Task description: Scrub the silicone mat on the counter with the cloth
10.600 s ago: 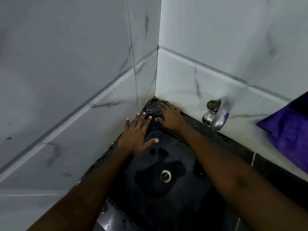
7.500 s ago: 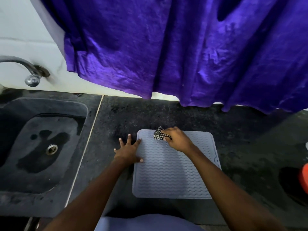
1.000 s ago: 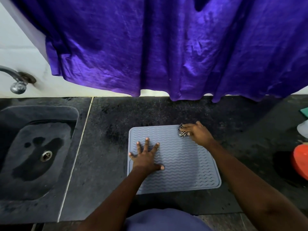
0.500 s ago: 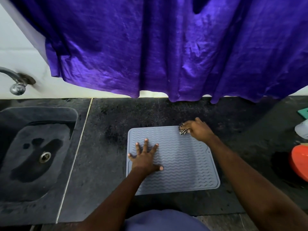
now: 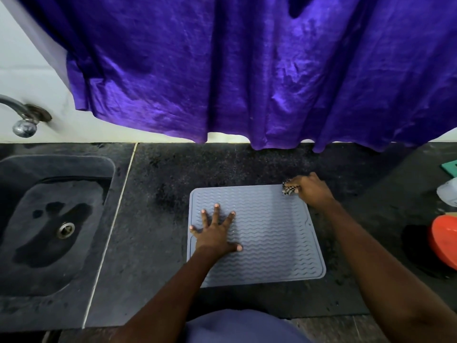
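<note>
left hand (image 5: 215, 233), fingers spread wide and pressed flat on grey silicone mat (image 5: 272, 243), mat flat on dark table (image 5: 160, 219), near-square, wave ribs running left-right, right hand (image 5: 312, 190) at mat's far right corner, fingers pinching bunched checked cloth (image 5: 288, 190), purple curtain (image 5: 247, 70) beyond

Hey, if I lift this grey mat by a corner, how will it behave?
The mat is thin and lies flat on the counter, so it will probably flop and feel light. The left hand presses it down while the right hand holds the cloth at its corner, so it may slide if pushed.
</note>
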